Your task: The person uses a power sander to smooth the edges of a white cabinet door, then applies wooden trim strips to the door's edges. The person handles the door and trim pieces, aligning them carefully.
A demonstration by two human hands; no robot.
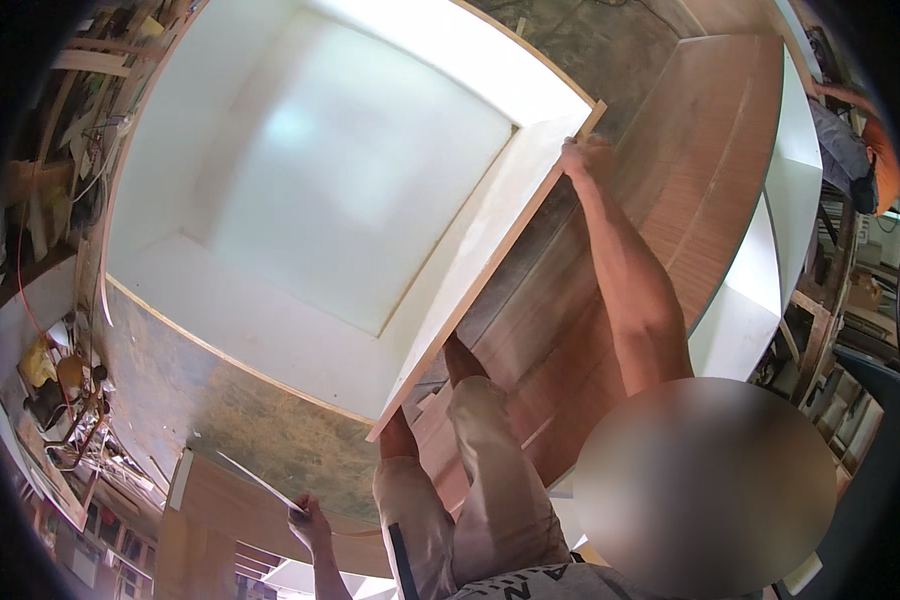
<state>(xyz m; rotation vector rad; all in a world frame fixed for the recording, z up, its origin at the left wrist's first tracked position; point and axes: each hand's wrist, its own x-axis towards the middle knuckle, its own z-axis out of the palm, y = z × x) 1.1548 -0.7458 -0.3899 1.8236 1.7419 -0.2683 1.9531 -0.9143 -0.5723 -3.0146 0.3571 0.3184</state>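
Note:
A large open cabinet box (490, 275), white inside with bare wooden edges, lies on the floor before me with its open side up. My right arm reaches forward, and my right hand (585, 155) is closed on the rim near the box's far right corner. Low on the left, apart from the box, my left hand (311, 522) is closed around one end of a thin, pale strip (258, 480). The strip points up and to the left. Its exact material is too small to tell.
A long wood-brown panelled unit (715, 150) with white compartments stands to the right. Brown boards (200, 520) lie at lower left. Tools and clutter (65, 390) line the left wall. At far right is another person (850, 150) in grey and orange.

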